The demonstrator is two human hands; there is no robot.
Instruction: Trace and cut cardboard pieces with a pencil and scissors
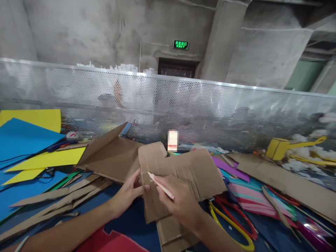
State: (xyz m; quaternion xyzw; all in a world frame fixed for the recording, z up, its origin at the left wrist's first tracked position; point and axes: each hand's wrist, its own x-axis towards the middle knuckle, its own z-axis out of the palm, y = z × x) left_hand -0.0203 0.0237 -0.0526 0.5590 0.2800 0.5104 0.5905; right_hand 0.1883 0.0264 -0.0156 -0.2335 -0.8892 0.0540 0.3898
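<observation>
The fingers of my right hand point(177, 197) are closed around a pale pen point(165, 188), slanting, with its tip at a light line on the cardboard piece point(189, 169) under them. My left hand point(130, 192) pinches that piece by its left edge, thumb on top and fingers behind, just beside the pen tip. A few pale lines mark the brown surface past the tip, and creases run across it toward its right end. Below my right fingers, another length of cardboard point(173, 233) sticks out from underneath.

Closer to my body than my left fingers, a red sheet point(112, 242) lies on the dark blue tabletop point(98, 204). To the right of my right wrist I have a yellow handle loop point(218, 225) and a red handle loop point(245, 218), side by side. Left of my left fingers are cardboard strips point(59, 202); just beyond them stands a folded cardboard sheet point(111, 157).

Farther left lie a blue sheet point(26, 138) and yellow sheets point(56, 160). Well to the right of my fingers are pink sheets point(248, 194), a purple strip point(232, 169) and a yellow block with a handle point(277, 148). Beyond everything on the tabletop rises a perforated metal screen point(210, 105), and behind it, a lit green exit sign point(181, 44) on a grey wall point(86, 31).
</observation>
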